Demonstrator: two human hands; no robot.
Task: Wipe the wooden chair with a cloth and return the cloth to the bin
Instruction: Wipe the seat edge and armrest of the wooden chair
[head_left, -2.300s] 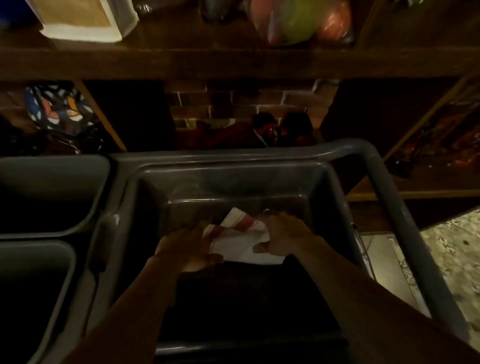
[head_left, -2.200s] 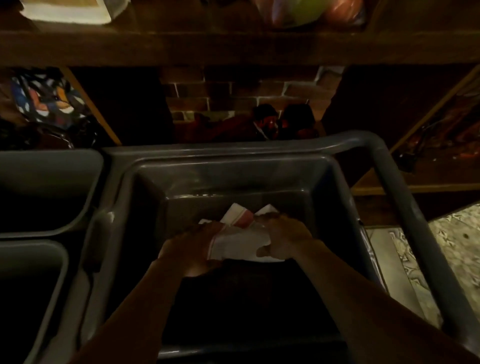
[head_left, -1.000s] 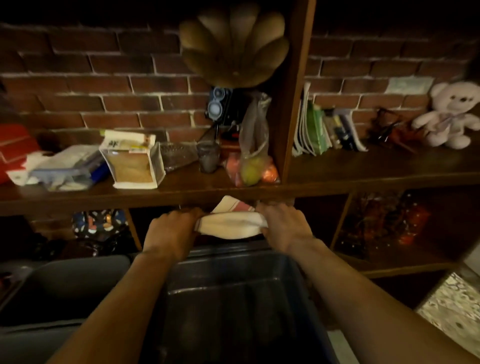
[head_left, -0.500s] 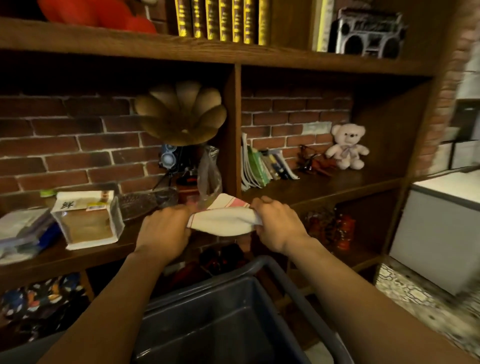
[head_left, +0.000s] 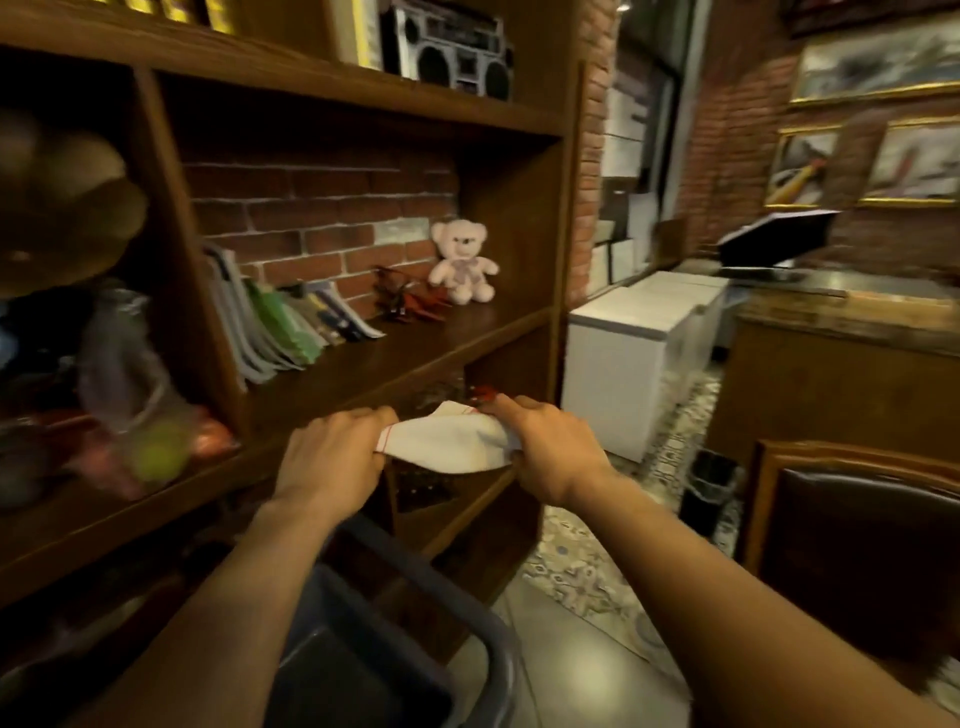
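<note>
Left hand and right hand each clench an end of the soft white cloth, held above the grey bin rim; open tiled floor before the wooden chair.

head view | worn on head, looks forward and down | faces shelf, angled right toward chair | hands near, mid-frame | bin below

No readable text, book spines perhaps lettered, too blurred
</note>
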